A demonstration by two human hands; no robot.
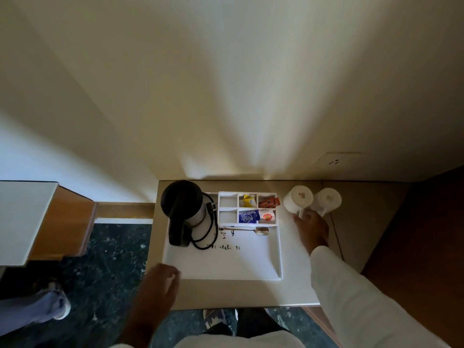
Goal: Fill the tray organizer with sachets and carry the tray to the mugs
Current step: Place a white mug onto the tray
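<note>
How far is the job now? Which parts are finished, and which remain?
Done: four organizer compartments hold sachets; the two leftmost are empty. The tray sits on the counter beside the two upturned mugs. In hand: the right hand is at the mug handles, the left hand at the tray's near left corner. Left: perhaps filling the empty compartments.

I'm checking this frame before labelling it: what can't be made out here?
- Head view, right hand: fingers cover the mug handles, so the grip is unclear.
- Print on the tray floor: too small to read.
- Kettle hides the tray's far left corner.
- Left hand: contact with the tray edge is uncertain.
</note>
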